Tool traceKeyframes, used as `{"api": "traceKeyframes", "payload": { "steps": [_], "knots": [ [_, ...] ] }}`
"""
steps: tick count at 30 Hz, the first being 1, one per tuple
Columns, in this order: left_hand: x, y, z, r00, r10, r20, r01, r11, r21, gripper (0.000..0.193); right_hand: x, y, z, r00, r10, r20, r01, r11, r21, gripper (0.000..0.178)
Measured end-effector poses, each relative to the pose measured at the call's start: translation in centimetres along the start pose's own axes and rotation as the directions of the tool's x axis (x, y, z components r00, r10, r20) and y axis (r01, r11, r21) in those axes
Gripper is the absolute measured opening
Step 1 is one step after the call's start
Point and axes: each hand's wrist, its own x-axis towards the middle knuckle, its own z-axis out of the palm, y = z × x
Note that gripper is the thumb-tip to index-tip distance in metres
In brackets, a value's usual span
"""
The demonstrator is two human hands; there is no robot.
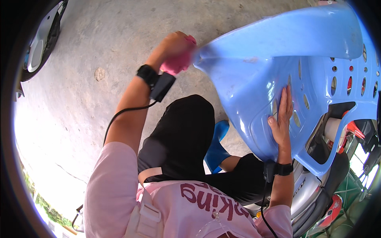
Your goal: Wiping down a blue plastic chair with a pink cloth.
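Note:
A glossy blue plastic chair (242, 91) with slots and round holes in its back is tipped over on my right. My left hand (174, 43) is closed round a bunched pink cloth (178, 59). The cloth is beside the chair's pointed left corner; motion blur hides whether they touch. Against the chair's inner surface, near some oval slots, my right hand (282, 115) lies flat with its fingers stretched out. Each wrist carries a black strap with a small black box and a cable.
Grey concrete floor (99, 47) spreads to the left and ahead. A motorbike (309, 190) with silver panels and a dark seat is close behind the chair on the right. Part of another vehicle (39, 47) shows at the far left. My foot wears a blue boot (216, 148).

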Motion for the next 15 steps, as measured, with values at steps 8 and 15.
{"api": "traceKeyframes", "payload": {
  "steps": [8,15],
  "knots": [
    [1.8,0.6,5.9,0.968,-0.048,0.245,0.062,0.997,-0.052,0.035,-0.1,0.3,0.0,1.000,-0.016,-0.026,0.015,1.000,-0.027,0.106],
    [1.2,-0.7,4.4,0.925,0.148,0.351,-0.067,0.971,-0.231,0.033,0.0,-0.2,0.1,1.000,-0.019,-0.025,0.019,0.999,-0.029,0.102]
  ]
}}
